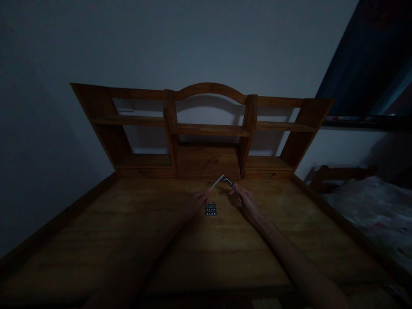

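Observation:
My left hand (201, 198) is closed around the lower end of a thin pale stick (216, 182), which slants up and to the right. In my right hand (243, 198) is a slim black tool (230, 184) with a shiny, silvery tip; the room is too dim to show its exact kind. The tool's tip and the stick's upper end are close together, and I cannot tell whether they touch. Below and between the hands, a small dark rectangular piece (210, 209) with rows of whitish marks lies on the wooden desk (180, 257).
A wooden shelf unit (209, 130) with several compartments stands along the desk's back edge, against a pale wall (193, 43). Raised wooden rims border the desk's sides. To the right are a crumpled, plastic-like heap (370, 210) and a dark window or curtain (370, 64).

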A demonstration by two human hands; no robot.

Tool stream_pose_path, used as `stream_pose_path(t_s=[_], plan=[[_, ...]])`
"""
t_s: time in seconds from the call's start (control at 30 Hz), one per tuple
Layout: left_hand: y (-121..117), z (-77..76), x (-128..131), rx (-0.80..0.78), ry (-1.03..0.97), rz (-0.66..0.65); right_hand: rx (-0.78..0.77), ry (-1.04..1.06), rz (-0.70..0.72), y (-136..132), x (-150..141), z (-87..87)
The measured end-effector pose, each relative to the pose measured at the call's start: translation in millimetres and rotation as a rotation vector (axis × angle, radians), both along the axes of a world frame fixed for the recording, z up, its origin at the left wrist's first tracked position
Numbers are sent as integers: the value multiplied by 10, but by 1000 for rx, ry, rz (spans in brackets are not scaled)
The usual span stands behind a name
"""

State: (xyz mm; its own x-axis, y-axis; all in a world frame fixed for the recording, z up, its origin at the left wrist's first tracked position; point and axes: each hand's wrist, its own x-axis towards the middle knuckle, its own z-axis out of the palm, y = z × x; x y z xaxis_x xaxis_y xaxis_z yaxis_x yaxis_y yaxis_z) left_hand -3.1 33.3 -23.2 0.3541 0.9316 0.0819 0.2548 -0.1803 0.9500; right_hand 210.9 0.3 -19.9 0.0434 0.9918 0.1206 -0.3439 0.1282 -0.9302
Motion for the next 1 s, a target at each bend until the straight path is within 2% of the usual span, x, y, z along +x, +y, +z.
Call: stream_pose_path(t_s=[0.17,0.33,0.53,0.7,0.9,1.0], plan=[[11,-8,-16,23,-21,36,3,5,-24,-17,-7,18],[11,-26,0,61,-30,-12,-50,31,-62,-34,-19,57],[43,-42,-32,84,-31,45,-40,14,-76,-69,-26,99],[41,-49,-12,50,-25,-25,-45,-13,-80,-58,-26,87],[54,-34,-42,73,-1,47,-43,13,-88,-43,-41,64],[44,-42,-45,62,7,27,-49,3,-126,-54,-42,63]])
